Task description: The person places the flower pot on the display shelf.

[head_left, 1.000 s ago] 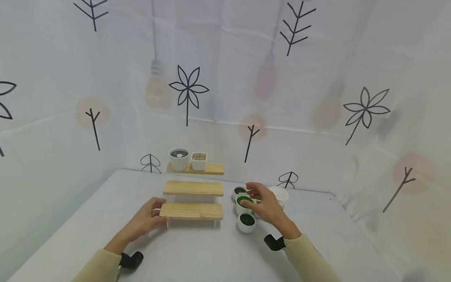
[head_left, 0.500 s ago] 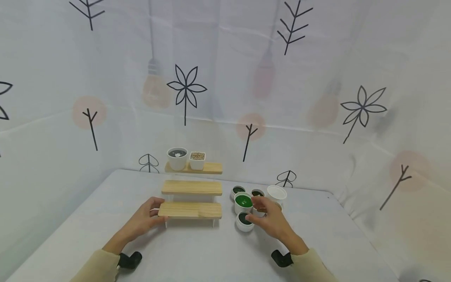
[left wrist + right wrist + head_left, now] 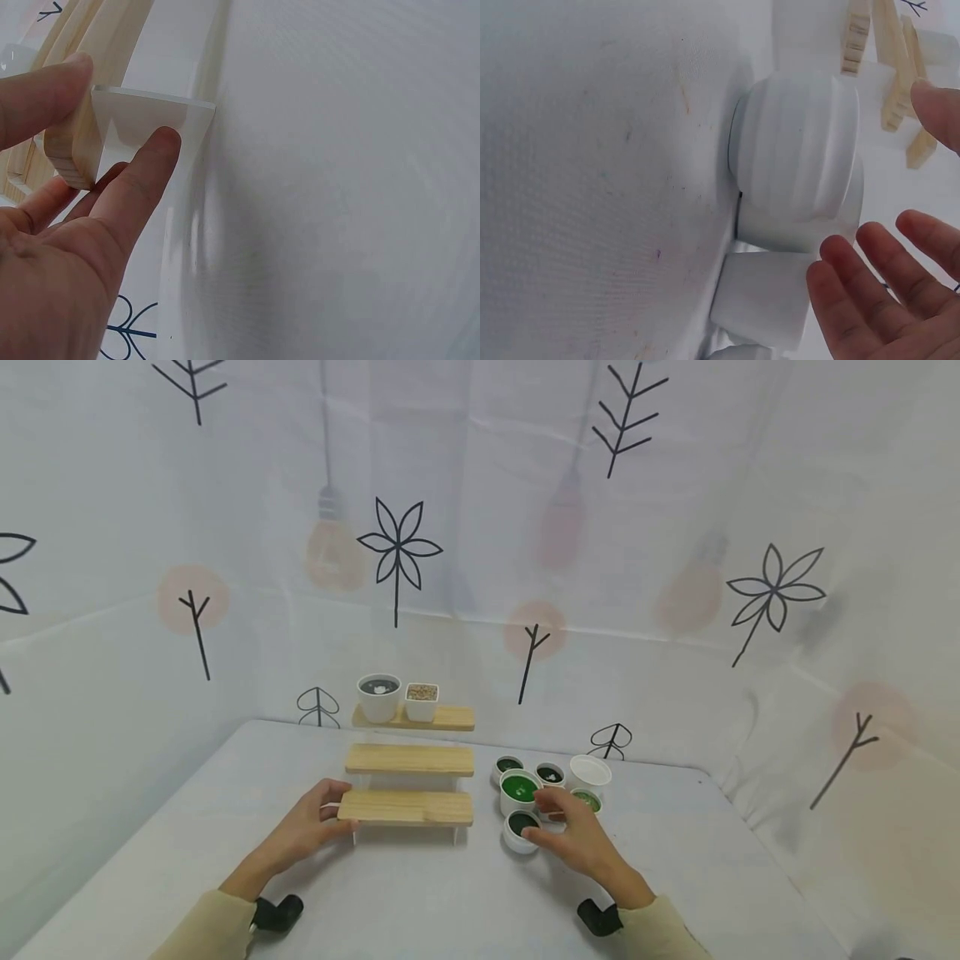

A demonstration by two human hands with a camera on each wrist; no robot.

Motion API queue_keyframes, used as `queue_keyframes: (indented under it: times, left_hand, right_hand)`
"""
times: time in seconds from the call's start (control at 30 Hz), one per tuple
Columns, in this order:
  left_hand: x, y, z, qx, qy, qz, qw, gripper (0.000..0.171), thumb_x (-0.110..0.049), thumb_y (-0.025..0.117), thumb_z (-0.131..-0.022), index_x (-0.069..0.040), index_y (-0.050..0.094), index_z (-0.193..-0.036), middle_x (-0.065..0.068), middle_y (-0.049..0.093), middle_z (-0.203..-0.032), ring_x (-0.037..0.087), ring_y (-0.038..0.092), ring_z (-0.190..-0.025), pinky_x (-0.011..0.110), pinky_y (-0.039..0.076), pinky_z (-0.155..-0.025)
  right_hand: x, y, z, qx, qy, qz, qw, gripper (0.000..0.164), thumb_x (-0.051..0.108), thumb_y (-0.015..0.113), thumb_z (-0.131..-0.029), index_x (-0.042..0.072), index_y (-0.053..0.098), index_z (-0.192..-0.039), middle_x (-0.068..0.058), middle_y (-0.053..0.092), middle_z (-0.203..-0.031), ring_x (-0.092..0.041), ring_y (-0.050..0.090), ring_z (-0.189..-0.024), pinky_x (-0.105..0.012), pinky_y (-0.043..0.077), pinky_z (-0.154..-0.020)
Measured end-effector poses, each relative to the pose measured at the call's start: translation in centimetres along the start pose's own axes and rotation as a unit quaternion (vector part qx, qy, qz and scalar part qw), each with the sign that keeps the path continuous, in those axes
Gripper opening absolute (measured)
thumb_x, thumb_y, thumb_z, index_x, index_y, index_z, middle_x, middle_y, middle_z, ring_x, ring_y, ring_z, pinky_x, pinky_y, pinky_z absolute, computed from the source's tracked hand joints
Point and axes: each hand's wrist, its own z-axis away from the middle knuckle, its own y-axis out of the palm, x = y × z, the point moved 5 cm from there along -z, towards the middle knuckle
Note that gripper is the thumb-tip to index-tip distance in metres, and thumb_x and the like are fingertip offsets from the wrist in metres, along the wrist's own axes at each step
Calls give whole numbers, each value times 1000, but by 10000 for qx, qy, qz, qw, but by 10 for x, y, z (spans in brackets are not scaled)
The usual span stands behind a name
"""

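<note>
My left hand [image 3: 296, 831] grips the left end of the lowest wooden shelf [image 3: 405, 808] of a three-step display stand. In the left wrist view, the thumb lies on the board and one fingertip is against the white leg panel [image 3: 150, 116]. Over a group of small white pots my right hand [image 3: 588, 843] hovers, fingers spread and holding nothing. Its thumb overlaps the nearest pot [image 3: 516, 842], which has dark green contents. Ribbed sides show on a white pot [image 3: 799, 142] in the right wrist view, apart from the fingers. Behind it stands a pot with bright green contents [image 3: 519, 788].
On the top shelf [image 3: 453, 719] are a round white pot [image 3: 378, 706] with grey contents and a square white pot [image 3: 422, 710] with tan granules. A plain white pot [image 3: 590, 770] stands at the back right. A printed white cloth [image 3: 480, 593] hangs behind the table.
My right hand has drawn back from above the bright green pot, down and toward the nearest pot, uncovering the pots behind. My left hand keeps its place on the shelf.
</note>
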Motion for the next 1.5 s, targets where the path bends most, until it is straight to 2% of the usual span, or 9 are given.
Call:
queue_keyframes:
  times: [0.3,0.6,0.8,1.03,1.5]
  left_hand:
    - [0,0,0,9,-4,31,10000,63,-18,76,-81,-3,42,-132,20,47,-135,32,54,-117,36,53,-90]
    - [-3,0,0,-30,-102,-37,9999,62,-17,75,-82,-3,41,-132,19,46,-135,31,55,-117,37,53,-90]
    - [-4,-1,1,-1,-72,2,10000,63,-17,74,-82,-3,41,-133,20,45,-136,33,53,-118,37,53,-90]
    - [-4,0,2,76,13,58,10000,65,-19,75,-82,-2,40,-133,23,45,-136,34,53,-119,35,53,-89]
    - [-1,0,0,14,-78,25,10000,63,-19,75,-81,-3,41,-132,20,46,-136,33,54,-118,36,53,-90]
  right_hand:
    - [-6,7,1,151,227,187,9995,55,30,83,-71,7,60,-116,-5,63,-111,-19,62,-99,-36,53,-88]
    - [-6,11,0,388,185,148,9990,51,29,83,-72,8,61,-113,-4,63,-110,-18,61,-97,-33,54,-86]
    - [-8,13,0,496,255,20,9984,57,28,84,-70,4,60,-115,-6,62,-111,-20,62,-98,-31,54,-85]
    - [-12,17,2,625,440,108,9970,65,28,85,-69,2,57,-121,-8,61,-116,-19,62,-97,-28,54,-82]
    - [-14,19,3,673,665,-59,9955,61,23,85,-69,4,55,-118,-7,61,-111,-23,62,-97,-37,54,-83]
